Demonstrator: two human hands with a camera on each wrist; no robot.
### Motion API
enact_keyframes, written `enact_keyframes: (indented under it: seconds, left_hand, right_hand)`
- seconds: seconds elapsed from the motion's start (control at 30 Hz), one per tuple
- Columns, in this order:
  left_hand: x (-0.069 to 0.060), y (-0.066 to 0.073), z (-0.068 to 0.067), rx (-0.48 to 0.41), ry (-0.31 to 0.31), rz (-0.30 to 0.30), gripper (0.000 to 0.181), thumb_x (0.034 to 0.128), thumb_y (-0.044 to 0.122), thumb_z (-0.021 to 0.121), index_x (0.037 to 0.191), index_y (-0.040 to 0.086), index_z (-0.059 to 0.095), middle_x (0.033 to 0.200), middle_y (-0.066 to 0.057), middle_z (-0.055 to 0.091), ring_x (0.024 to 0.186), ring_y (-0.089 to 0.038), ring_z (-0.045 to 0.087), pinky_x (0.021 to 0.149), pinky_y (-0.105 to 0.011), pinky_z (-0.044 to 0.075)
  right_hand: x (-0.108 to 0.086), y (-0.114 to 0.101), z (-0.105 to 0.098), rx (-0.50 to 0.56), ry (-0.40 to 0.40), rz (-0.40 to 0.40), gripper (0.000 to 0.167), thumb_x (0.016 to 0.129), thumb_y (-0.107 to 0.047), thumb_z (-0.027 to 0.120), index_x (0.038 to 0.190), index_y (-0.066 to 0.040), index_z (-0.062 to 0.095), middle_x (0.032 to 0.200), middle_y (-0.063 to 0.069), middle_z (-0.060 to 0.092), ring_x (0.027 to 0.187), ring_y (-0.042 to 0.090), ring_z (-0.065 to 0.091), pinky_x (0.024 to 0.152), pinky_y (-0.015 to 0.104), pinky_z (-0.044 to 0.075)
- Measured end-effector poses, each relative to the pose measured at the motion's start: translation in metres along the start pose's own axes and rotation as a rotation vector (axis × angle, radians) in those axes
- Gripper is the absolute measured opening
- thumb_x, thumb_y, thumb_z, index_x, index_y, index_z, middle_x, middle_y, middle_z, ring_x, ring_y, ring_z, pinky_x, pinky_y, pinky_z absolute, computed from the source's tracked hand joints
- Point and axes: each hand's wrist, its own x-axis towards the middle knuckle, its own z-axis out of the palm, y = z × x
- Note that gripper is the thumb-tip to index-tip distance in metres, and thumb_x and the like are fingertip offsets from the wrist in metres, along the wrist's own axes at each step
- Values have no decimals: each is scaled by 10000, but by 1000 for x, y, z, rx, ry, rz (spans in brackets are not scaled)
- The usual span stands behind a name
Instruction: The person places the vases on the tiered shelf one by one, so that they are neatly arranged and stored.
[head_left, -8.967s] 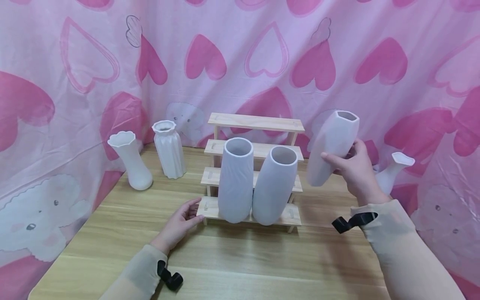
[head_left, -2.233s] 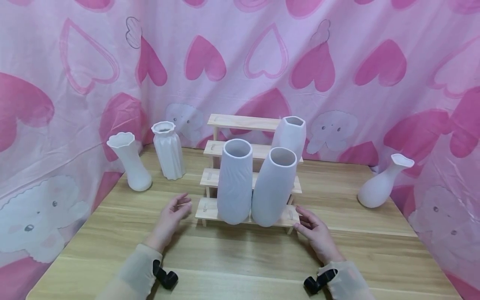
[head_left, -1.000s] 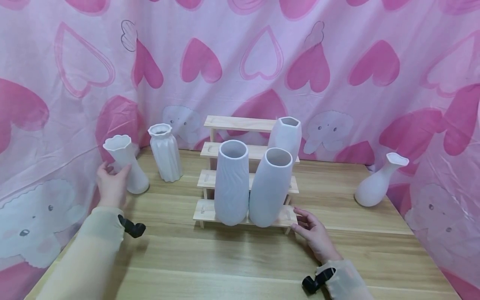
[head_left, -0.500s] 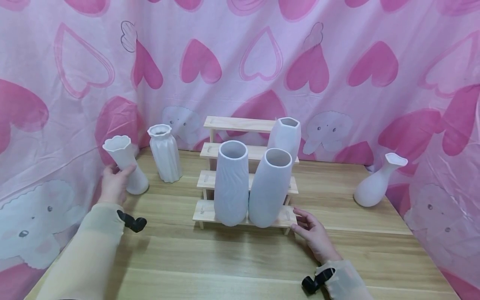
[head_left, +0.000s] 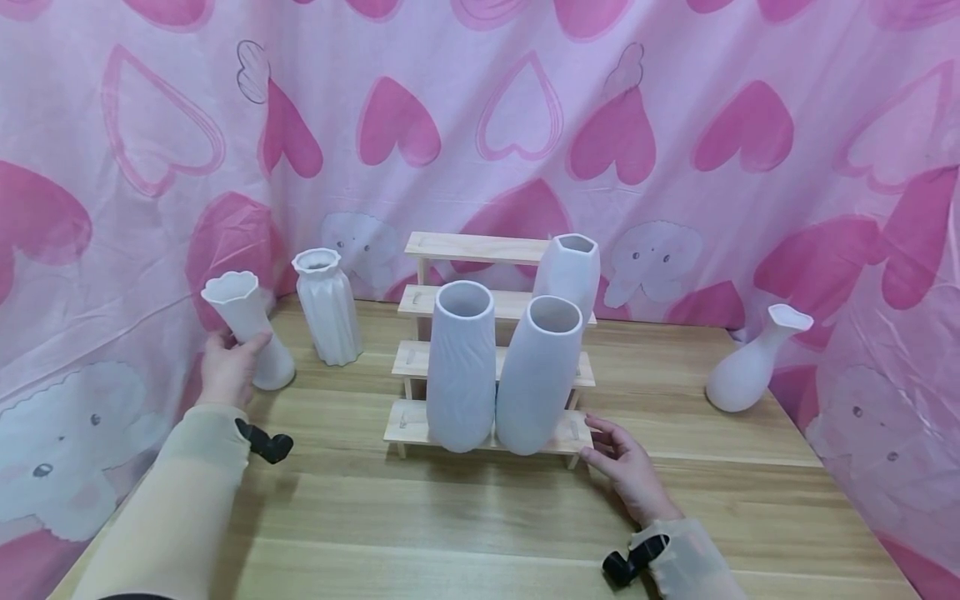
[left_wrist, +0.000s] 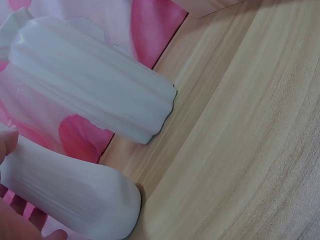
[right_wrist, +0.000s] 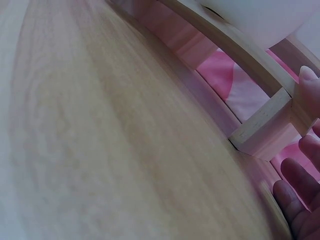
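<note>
My left hand (head_left: 227, 367) grips a white vase with a wavy flared rim (head_left: 258, 333) round its waist, at the table's left. The left wrist view shows that vase's rounded base (left_wrist: 95, 200) close to the tabletop, with my thumb and fingers on opposite sides. At the right end of the tiered wooden stand (head_left: 408, 425), my right hand (head_left: 626, 471) holds the lowest board between thumb and index finger; its other fingers are loosely bent. Two tall white vases, one with carved lines (head_left: 460, 375) and one smooth (head_left: 538, 383), stand on the stand. Behind them is a faceted vase (head_left: 567, 271).
A pleated white vase (head_left: 330, 312) stands just right of the one in my left hand. Far right on the table (head_left: 480, 525) is a narrow-necked, round-bellied vase (head_left: 742, 375). A pink heart-patterned curtain (head_left: 457, 192) hangs behind and at both sides.
Earlier my right hand held the faceted vase in the air; it now sits on the stand and that hand holds the stand's right end. My left hand moved from the stand to the flared vase.
</note>
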Motion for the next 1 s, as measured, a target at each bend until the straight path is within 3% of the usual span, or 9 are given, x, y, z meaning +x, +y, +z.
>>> enact_keyframes:
  seconds: [0.37, 0.7, 0.83, 1.0]
  left_hand:
    - [-6, -2, -6, 155, 28, 45, 808, 876, 433, 667, 1503, 102, 281, 1528, -124, 317, 1368, -281, 329, 1127, -421, 268]
    - [-9, -2, -12, 147, -14, 30, 861, 863, 458, 676, 1525, 148, 222, 1537, -129, 266, 1380, -295, 285, 1130, -458, 249]
    - [-14, 0, -13, 144, -10, 31, 856, 866, 433, 683, 1518, 115, 228, 1502, -146, 284, 1360, -299, 304, 1126, -446, 263]
    - [-21, 4, -16, 177, -54, 52, 891, 865, 461, 672, 1519, 82, 202, 1488, -164, 277, 1346, -314, 303, 1121, -464, 266]
  right_hand:
    - [0, 0, 0, -6, -4, -15, 583, 863, -167, 727, 1383, -64, 485, 1281, 163, 542, 1104, 210, 523, 872, 242, 466]
    - [0, -3, 0, -8, -8, 17, 596, 863, -194, 727, 1394, -81, 480, 1310, 153, 522, 1141, 227, 496, 895, 245, 449]
    - [0, -2, 0, -14, -6, 5, 600, 861, -199, 730, 1393, -77, 480, 1319, 149, 522, 1138, 216, 500, 895, 241, 447]
    - [0, -1, 0, -14, -4, 0, 593, 863, -186, 727, 1390, -71, 481, 1337, 144, 510, 1145, 209, 500, 897, 231, 447]
